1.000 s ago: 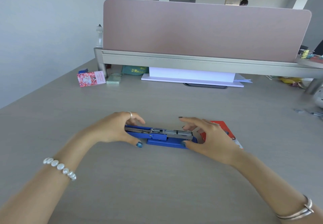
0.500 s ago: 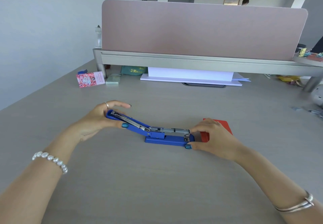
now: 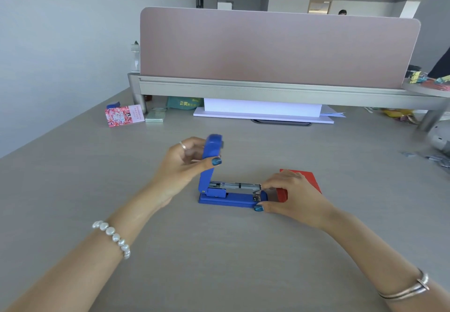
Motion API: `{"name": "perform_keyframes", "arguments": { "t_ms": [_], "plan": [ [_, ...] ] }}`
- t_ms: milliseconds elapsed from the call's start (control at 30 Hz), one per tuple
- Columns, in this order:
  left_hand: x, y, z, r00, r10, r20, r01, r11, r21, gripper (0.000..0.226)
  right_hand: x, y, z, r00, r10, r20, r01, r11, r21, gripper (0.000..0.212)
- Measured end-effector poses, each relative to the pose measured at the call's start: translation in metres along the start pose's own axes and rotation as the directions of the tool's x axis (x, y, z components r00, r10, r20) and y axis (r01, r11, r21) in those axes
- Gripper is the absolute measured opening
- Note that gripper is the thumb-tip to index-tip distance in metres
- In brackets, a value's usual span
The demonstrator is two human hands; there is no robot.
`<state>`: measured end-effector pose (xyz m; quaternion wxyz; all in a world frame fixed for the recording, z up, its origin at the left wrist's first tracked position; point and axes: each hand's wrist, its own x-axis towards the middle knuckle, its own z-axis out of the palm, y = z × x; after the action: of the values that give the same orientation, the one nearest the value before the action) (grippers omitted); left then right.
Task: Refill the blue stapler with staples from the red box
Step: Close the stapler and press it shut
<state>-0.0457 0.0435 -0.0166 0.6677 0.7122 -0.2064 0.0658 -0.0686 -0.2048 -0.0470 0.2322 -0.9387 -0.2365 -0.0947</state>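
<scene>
A: What's the biggest thing in sight?

B: The grey desk, with a pink divider panel standing along its far edge and a stack of white paper under the panel's rail.

A: And the arms?

B: Both forearms reach in from the near edge. The left wrist wears a pearl bracelet, the right a silver bangle.

A: Where is the blue stapler?

B: Around the middle of the desk, base flat, lying left to right. Its top arm is swung up nearly vertical at the left, hinge end, so the metal staple channel lies exposed.

A: How are the hands set?

B: The left hand is closed around the raised top arm, thumb across its near side, fingers curled behind. The right hand pinches the stapler's right end, thumb on the base's near edge, fingertips on the channel's tip.

A: The red box?

B: Flat on the desk just right of the stapler, partly hidden behind the right hand.

A: Anything smaller?

B: A pink patterned card box near the far left corner.
</scene>
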Motion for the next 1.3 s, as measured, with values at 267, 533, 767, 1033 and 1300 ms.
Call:
{"name": "perform_keyframes", "arguments": {
  "t_ms": [267, 533, 767, 1033, 1300],
  "plan": [
    [-0.003, -0.004, 0.024, 0.977, -0.025, 0.211, -0.044, 0.948, 0.315, 0.039, 0.000, 0.001, 0.000, 1.000, -0.008, -0.001, 0.008, 1.000, -0.012, 0.023],
    [-0.009, -0.010, 0.029, 0.930, 0.031, 0.366, -0.239, 0.807, 0.540, 0.043, -0.001, 0.001, 0.002, 0.998, 0.053, -0.045, -0.052, 0.998, 0.037, 0.034],
    [-0.008, -0.015, 0.032, 0.920, 0.111, 0.377, -0.301, 0.814, 0.496, 0.035, -0.001, -0.003, -0.006, 0.997, 0.061, 0.043, -0.065, 0.994, 0.088, 0.028],
    [-0.008, -0.021, 0.038, 0.915, 0.081, 0.395, -0.304, 0.782, 0.544, 0.031, -0.001, -0.008, -0.009, 0.994, 0.089, 0.070, -0.097, 0.989, 0.114, 0.015],
    [-0.008, -0.022, 0.039, 0.908, 0.067, 0.413, -0.314, 0.763, 0.565, 0.034, -0.002, -0.013, -0.011, 0.994, 0.099, 0.054, -0.105, 0.987, 0.123, 0.018]
  ]
}}
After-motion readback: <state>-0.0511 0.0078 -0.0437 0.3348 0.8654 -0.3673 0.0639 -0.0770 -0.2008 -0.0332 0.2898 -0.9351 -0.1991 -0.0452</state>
